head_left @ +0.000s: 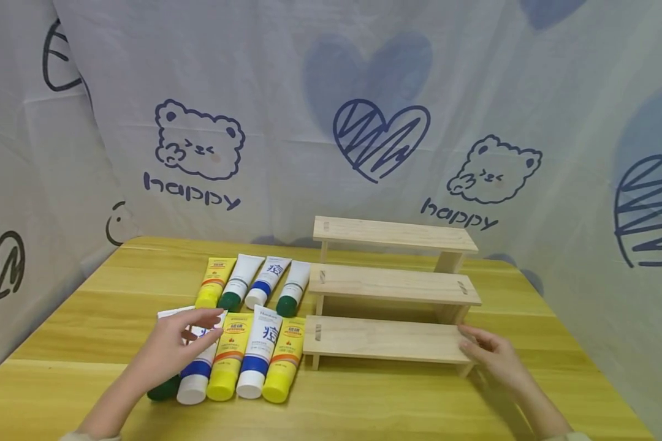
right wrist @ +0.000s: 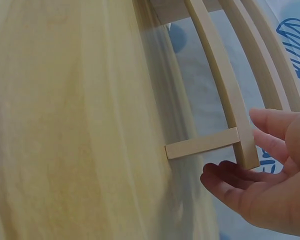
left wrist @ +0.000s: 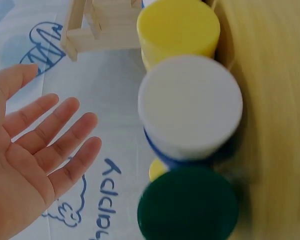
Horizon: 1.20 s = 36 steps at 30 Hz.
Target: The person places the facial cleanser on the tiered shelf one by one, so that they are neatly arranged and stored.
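head view: left hand [head_left: 175, 340] empty, spread over tubes [head_left: 233, 352]; right hand [head_left: 493, 354], relaxed, touching shelf [head_left: 388, 340]

"Where's the head view from?"
"High, facing forward and down over the table [head_left: 386, 410]."
"And the wrist views?"
"Low, sideways: left close on tube caps [left wrist: 190, 102], right close on the shelf [right wrist: 218, 75], which all three share."

Printed cloth [head_left: 287, 122] behind wooden table [head_left: 391, 404]
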Available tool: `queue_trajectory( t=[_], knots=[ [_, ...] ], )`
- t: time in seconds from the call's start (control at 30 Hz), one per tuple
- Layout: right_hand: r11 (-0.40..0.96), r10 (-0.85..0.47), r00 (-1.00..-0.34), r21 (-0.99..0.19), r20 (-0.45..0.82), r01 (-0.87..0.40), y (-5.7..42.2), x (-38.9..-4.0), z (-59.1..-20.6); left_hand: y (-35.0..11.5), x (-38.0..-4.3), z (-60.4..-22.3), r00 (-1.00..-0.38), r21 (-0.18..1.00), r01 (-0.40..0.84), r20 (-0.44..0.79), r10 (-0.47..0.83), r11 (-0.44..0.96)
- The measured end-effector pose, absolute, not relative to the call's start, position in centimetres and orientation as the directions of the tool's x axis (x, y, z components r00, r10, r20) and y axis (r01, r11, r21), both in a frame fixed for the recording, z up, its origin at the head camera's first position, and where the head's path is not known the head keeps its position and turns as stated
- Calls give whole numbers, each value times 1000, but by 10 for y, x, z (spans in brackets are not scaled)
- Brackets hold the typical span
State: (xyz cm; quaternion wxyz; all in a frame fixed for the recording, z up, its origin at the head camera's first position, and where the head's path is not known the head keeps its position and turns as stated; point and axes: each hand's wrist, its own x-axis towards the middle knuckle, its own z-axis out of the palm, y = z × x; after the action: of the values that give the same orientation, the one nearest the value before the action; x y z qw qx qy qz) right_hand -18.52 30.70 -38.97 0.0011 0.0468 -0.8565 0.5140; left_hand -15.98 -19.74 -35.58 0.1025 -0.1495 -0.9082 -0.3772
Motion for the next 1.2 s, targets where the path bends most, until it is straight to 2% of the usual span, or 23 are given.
queue_trajectory(
  t=[0.2, 0.47, 0.63, 0.9, 1.2],
  knots=[
    [472, -139, -990, -877, 32, -95, 312, -186, -391, -214, -159, -358, -929, 661, 362, 312, 198, 657],
    [446, -125, -992, -894, -7, -50, 313, -189, -395, -240, -160, -366, -932, 631, 349, 311, 186, 693],
    [388, -135, -989, -922, -54, -3, 313, -190, -394, -256, -162, -370, -957, 618, 275, 251, 146, 737],
    [286, -165, -984, -958, -65, 15, 313, -190, -392, -268, -168, -374, -972, 611, 228, 182, 145, 758],
    [250, -184, -977, -966, -110, 61, 315, -188, -395, -278, -175, -380, -986, 625, 158, 50, 162, 765]
  ],
)
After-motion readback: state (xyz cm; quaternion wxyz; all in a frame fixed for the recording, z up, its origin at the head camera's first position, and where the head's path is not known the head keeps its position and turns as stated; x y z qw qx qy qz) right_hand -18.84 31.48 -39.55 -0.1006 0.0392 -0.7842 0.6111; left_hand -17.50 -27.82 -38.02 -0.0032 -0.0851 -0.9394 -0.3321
